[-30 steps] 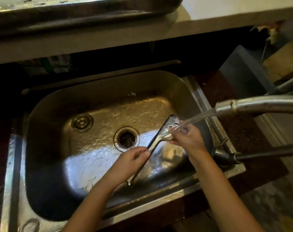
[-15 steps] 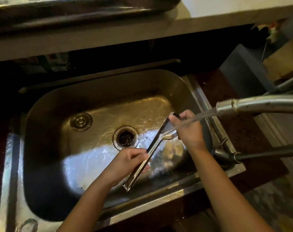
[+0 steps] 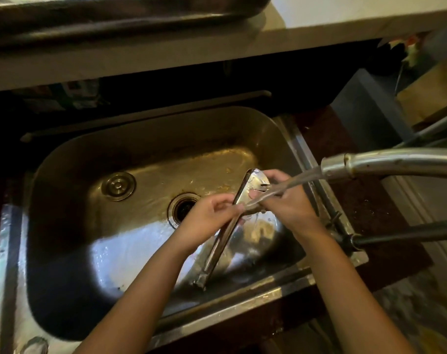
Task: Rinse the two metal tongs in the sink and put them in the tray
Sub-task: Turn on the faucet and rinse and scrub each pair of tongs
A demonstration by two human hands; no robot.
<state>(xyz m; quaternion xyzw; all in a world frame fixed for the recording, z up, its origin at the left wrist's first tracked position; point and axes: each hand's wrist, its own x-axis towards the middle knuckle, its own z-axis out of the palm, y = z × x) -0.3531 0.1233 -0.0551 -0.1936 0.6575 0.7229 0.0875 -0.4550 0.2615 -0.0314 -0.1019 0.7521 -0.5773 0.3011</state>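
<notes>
Now the left hand (image 3: 212, 218) pinches the mid-shaft of the long, shiny stainless-steel tongs (image 3: 227, 231), thumb and fingertips closed narrowly around both arms. The tongs slant across the wet, dented steel sink basin (image 3: 71, 190), hinged end low toward 6 o'clock above the near wall, scalloped tips up toward 1 o'clock. At the tips the right hand (image 3: 288, 205) wraps one blade and rubs it under the stream, fingers curled closed on the metal.

Judging by its look, the tool is stiff, light and springy, and slick when wet; the flat mid-shaft, where both arms lie together, seems the safest hold, while the thin tip edges could slip.

Only one pair shows; the second cannot be seen. At 9 o'clock of the hands sit the round drain opening (image 3: 184, 205) and a loose metal stopper (image 3: 118, 186). At 3 o'clock the curved chrome faucet spout (image 3: 385, 162) hangs close over the right wrist and could be knocked when lifting out. The large metal tray (image 3: 115, 8) lies at 12 o'clock on the pale ledge beyond.
</notes>
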